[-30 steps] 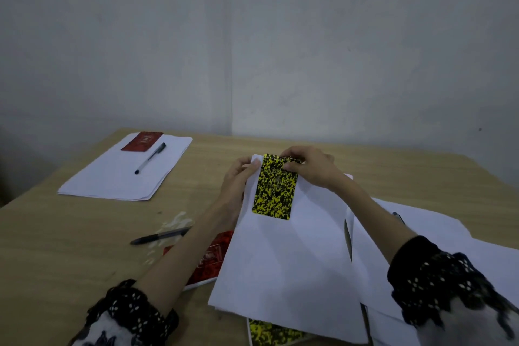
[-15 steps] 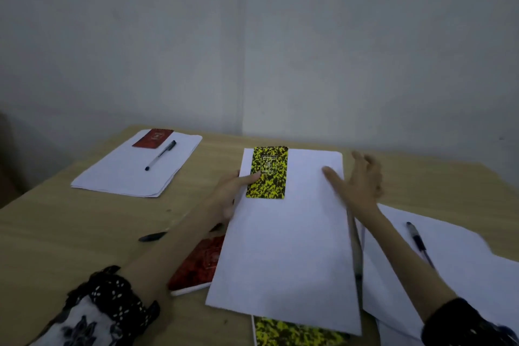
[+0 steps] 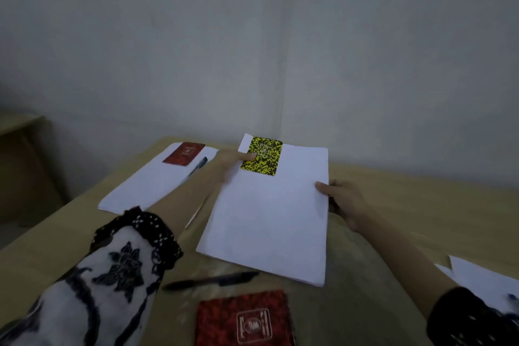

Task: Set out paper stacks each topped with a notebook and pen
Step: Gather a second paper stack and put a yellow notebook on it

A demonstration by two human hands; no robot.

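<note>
While both hands carry the paper stack [image 3: 269, 213] toward the far edge of the surface [image 3: 407, 205], the yellow notebook [image 3: 261, 155] rides on the stack's far left corner, pinned only by the left hand's [image 3: 234, 161] thumb, whose grip pinches notebook and sheets together. The right hand [image 3: 341, 201] has its grip closed on the stack's right edge, thumb on top and fingers beneath. Whether the stack is lifted or sliding on the surface cannot be told. If the left thumb eases, the notebook could probably skid off the stack or sit crooked. If the two hands move unevenly, the loose sheets may fan out or buckle between them.

To the stack's left lies a finished stack [image 3: 157, 182] with a red notebook [image 3: 184, 153] and pen [image 3: 196, 167]; drifting that way risks nudging it. Nearer than the stack lie a loose pen [image 3: 210, 280] and another red notebook [image 3: 244, 317], so this stack still lacks its pen.
</note>
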